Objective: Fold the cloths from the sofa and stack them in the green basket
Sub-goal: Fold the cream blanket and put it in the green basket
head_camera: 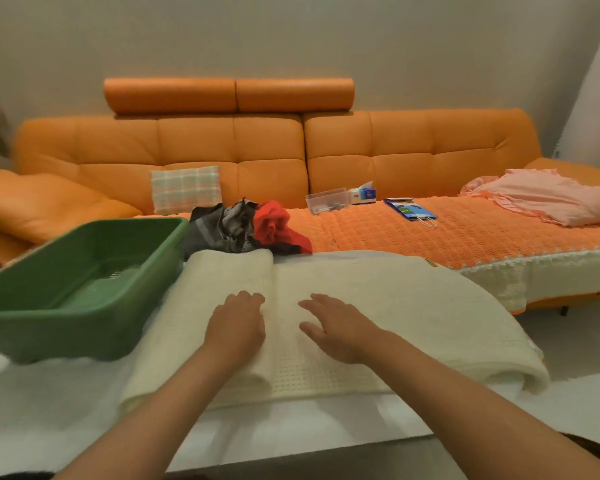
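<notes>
Cream cloth (361, 289) pressed by left hand (236, 327), right hand (340, 327); fingers extended, nothing gripped. Tissue box (363, 195) print unreadable.

You are working in a home living room. Straight beyond your left hand (237, 325) and right hand (342, 329) stands a long orange leather-look sofa (257, 143) with tufted back cushions and two roll headrests, set against a plain pale wall (291, 36). Beyond your left hand, a small pastel checked cushion (186, 188) leans on the sofa back. Beyond and to the right of your right hand, an orange quilted seat cover with a white lace edge (465, 237) carries household items: a clear plastic box (326, 200), a white-and-blue tissue box (364, 195), a blue paper bag (408, 209) and a crumpled pink garment (548, 199).
</notes>
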### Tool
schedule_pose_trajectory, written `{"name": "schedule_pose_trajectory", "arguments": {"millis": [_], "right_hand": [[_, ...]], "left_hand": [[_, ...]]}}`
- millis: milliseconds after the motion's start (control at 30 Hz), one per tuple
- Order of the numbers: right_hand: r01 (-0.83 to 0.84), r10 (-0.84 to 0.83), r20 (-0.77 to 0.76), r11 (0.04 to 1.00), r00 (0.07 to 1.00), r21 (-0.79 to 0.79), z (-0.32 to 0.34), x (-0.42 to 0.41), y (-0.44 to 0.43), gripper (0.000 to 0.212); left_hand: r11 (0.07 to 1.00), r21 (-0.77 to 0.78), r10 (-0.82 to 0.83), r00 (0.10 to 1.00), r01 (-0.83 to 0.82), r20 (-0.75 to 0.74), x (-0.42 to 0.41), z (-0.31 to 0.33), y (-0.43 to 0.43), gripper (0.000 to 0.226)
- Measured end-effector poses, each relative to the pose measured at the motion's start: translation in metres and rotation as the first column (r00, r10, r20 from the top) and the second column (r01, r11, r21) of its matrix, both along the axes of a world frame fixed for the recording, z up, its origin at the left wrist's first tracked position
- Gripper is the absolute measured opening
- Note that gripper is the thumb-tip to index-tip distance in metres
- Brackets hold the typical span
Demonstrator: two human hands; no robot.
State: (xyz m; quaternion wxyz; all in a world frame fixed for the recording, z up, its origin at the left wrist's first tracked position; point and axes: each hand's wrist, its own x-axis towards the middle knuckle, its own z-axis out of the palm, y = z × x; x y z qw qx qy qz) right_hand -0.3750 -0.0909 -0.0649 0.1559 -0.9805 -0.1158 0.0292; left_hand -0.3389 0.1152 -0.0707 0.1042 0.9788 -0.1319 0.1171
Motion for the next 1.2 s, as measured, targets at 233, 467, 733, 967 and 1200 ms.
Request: {"name": "schedule_pose_trajectory", "arguments": {"millis": [233,467,733,967,1200], "right_hand": [[-0.142,0.150,-0.086,0.985,0.985,0.097,-0.009,0.007,0.097,0.057],[-0.178,0.175,-0.144,0.984,0.974,-0.006,-0.013,0.010,0.104,0.062],[-0.121,0.142,-0.185,0.986,0.973,0.118,-0.018,-0.002,0.107,0.066],[0.290,0.004,-0.369,0.612,0.929,0.736,0.022,0.004,0.058,0.074],[0.542,-0.090,-0.535,0.108,0.840,0.833,0.055,0.008,-0.049,0.044]], "left_hand": [[0.961,0.070,0.270,0.962,-0.266,-0.046,-0.025,-0.011,0.102,0.026],[0.875,-0.140,0.425,0.874,-0.463,-0.235,-0.040,-0.016,0.126,0.061],[0.655,-0.644,0.188,0.911,-0.395,-0.367,-0.024,0.034,0.124,0.070],[0.709,-0.705,-0.189,0.958,-0.019,-0.215,-0.011,0.097,0.034,0.064],[0.793,-0.546,-0.498,0.803,0.269,-0.328,-0.007,0.102,-0.077,0.066]]}}
